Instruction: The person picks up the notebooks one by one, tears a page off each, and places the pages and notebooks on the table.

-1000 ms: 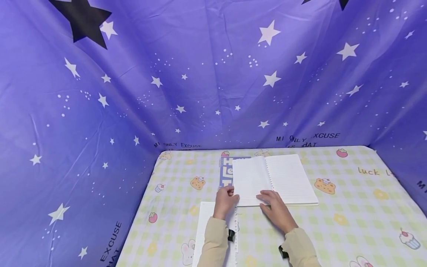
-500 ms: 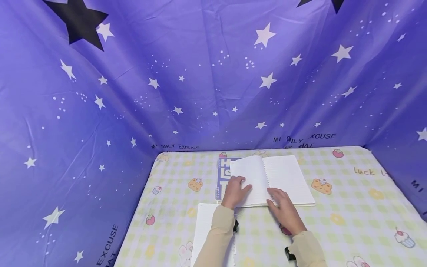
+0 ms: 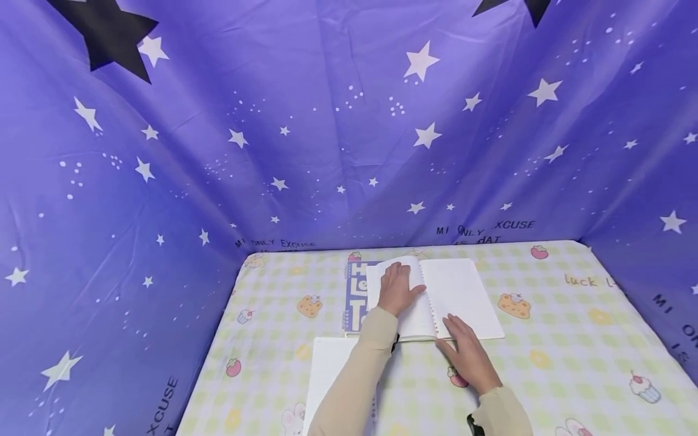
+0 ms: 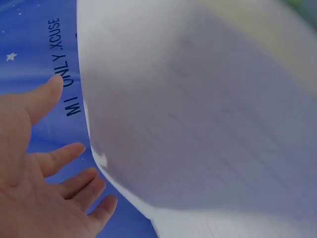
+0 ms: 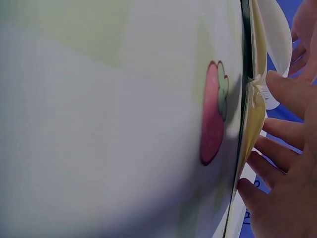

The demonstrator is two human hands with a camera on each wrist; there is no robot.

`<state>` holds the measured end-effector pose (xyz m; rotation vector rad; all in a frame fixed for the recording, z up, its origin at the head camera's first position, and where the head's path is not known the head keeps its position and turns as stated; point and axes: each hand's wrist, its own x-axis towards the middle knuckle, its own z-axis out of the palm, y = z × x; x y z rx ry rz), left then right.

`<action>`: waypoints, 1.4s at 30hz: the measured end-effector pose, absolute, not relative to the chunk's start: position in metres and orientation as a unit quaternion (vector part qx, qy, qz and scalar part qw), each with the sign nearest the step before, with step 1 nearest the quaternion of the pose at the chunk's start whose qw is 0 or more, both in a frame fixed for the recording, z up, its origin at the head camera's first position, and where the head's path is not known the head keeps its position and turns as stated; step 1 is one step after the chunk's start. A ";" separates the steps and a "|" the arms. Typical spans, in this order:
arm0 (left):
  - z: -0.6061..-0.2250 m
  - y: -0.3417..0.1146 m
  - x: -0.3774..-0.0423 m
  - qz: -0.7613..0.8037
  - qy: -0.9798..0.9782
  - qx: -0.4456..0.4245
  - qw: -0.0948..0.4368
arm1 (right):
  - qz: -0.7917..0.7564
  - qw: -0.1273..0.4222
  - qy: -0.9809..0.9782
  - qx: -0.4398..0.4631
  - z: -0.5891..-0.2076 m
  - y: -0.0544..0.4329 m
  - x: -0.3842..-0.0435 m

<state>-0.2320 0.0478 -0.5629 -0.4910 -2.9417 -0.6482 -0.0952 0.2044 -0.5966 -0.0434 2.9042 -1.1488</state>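
Observation:
An open notebook (image 3: 469, 290) with white pages and a toothed row of holes along its middle lies on the table. Over its left page my left hand (image 3: 398, 289) has its fingers extended; the left wrist view shows the fingers spread beside the curved edge of a page (image 4: 198, 124). At the lower end of the notebook's middle, my right hand (image 3: 468, 354) rests with loosely straight fingers at the right page. In the right wrist view its thumb is by the binding and a raised page (image 5: 277, 37) bulges beyond.
A purple cover (image 3: 355, 306) with big white letters lies partly under the notebook's left side. Nearer, a white lined sheet (image 3: 329, 369) with holes on its right edge is partly beneath the left sleeve. The checked tablecloth (image 3: 545, 387) ends at blue star-printed curtains (image 3: 327, 151).
My left hand has moved from the left page's lower corner up and across onto the page. My right hand has shifted slightly right and toward me, beside the binding.

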 end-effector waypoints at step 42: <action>-0.555 0.051 -0.274 -0.069 -0.987 -0.142 -0.012 | -0.330 -0.042 0.940 -0.077 -0.607 0.204 -0.083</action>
